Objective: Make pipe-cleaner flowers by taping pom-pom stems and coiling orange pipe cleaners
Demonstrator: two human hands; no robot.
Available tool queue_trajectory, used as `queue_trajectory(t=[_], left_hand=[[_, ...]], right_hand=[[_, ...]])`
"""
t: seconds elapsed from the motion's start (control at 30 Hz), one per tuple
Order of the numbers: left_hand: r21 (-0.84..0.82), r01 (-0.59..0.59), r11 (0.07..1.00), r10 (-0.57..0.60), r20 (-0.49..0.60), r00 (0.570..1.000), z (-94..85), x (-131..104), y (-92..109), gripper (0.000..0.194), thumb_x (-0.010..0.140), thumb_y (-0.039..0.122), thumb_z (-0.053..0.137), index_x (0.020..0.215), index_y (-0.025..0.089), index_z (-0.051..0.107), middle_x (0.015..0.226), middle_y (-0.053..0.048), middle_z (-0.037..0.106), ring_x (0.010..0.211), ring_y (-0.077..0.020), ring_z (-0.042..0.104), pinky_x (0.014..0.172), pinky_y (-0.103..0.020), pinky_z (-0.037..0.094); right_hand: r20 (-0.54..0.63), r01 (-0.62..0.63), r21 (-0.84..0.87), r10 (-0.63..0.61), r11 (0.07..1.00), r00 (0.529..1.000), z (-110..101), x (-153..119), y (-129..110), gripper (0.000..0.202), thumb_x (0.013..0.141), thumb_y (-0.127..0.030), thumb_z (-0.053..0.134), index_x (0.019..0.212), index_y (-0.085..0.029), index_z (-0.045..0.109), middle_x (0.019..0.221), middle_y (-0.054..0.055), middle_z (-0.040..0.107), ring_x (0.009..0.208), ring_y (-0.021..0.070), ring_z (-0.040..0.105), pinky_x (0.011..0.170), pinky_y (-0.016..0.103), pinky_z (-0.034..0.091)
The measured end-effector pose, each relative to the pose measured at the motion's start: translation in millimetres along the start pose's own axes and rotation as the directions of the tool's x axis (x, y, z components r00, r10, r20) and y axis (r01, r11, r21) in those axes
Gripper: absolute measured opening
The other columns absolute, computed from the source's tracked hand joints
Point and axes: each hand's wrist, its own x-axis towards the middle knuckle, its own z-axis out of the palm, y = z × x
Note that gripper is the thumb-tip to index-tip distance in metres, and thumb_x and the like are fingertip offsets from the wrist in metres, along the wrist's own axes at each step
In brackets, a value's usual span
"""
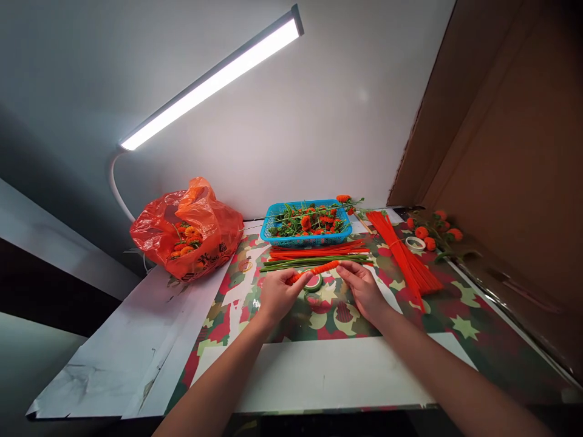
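Between my two hands stretches an orange pipe cleaner (325, 267) that looks coiled or twisted along its length. My left hand (280, 292) pinches its left end, and my right hand (362, 286) pinches the right end with thumb and fingers. Just below it on the table lies a roll of green tape (313, 283), partly covered by my left thumb. Green pipe cleaners (268, 265) lie in a row right behind my hands, with a row of red-orange pipe cleaners (291, 250) beyond them.
A blue basket (265, 233) holds orange flowers with green parts. At left stands a red plastic bag (152, 227) with more flowers. A red pipe-cleaner bundle (405, 261), a white tape roll (415, 244) and loose flowers (421, 233) are at right. A lamp (214, 79) hangs above.
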Motion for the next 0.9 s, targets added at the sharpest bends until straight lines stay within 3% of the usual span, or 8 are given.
queue_trajectory(t=[0.3,0.63,0.8,0.9], left_hand=[[0.069,-0.029,0.997,0.033,-0.05,0.998,-1.4,-2.3,8.2,0.05,0.079,0.054,0.056,0.048,0.017,0.043,0.047,0.005,0.031,0.048,-0.0086,0.026,0.047,-0.024,0.021],[0.073,-0.053,0.996,0.056,-0.04,0.998,-1.7,-2.1,6.6,0.05,0.079,0.052,0.057,0.047,0.017,0.042,0.047,0.005,0.027,0.048,-0.0088,0.023,0.047,-0.024,0.019],[0.075,-0.086,0.993,0.088,-0.021,0.996,2.0,-4.5,7.9,0.049,0.08,0.05,0.056,0.046,0.016,0.044,0.046,0.005,0.029,0.047,-0.0082,0.024,0.047,-0.024,0.02],[0.085,-0.089,0.992,0.091,-0.019,0.996,5.1,-7.9,9.4,0.045,0.082,0.047,0.055,0.049,0.016,0.048,0.044,0.005,0.034,0.045,-0.0079,0.027,0.047,-0.023,0.021]], right_hand=[[-0.028,0.117,-0.16,-0.123,0.98,0.992,0.8,-2.7,-3.9,0.027,0.059,-0.042,0.077,0.074,-0.021,0.068,0.072,0.0,0.064,0.07,0.0146,0.057,0.069,0.028,0.046],[0.131,0.151,-0.198,-0.127,0.968,0.983,-8.8,3.1,-11.2,0.031,0.064,-0.045,0.075,0.082,-0.021,0.067,0.074,0.002,0.066,0.067,0.0147,0.06,0.067,0.029,0.05],[0.182,0.182,-0.214,-0.143,0.96,0.973,0.4,-3.6,-6.0,0.029,0.066,-0.046,0.073,0.078,-0.02,0.066,0.068,0.002,0.065,0.059,0.0141,0.058,0.059,0.029,0.05],[0.218,0.228,-0.211,-0.182,0.95,0.959,8.4,-8.8,1.1,0.026,0.069,-0.045,0.072,0.074,-0.02,0.067,0.078,0.004,0.067,0.059,0.0132,0.056,0.055,0.028,0.048]])
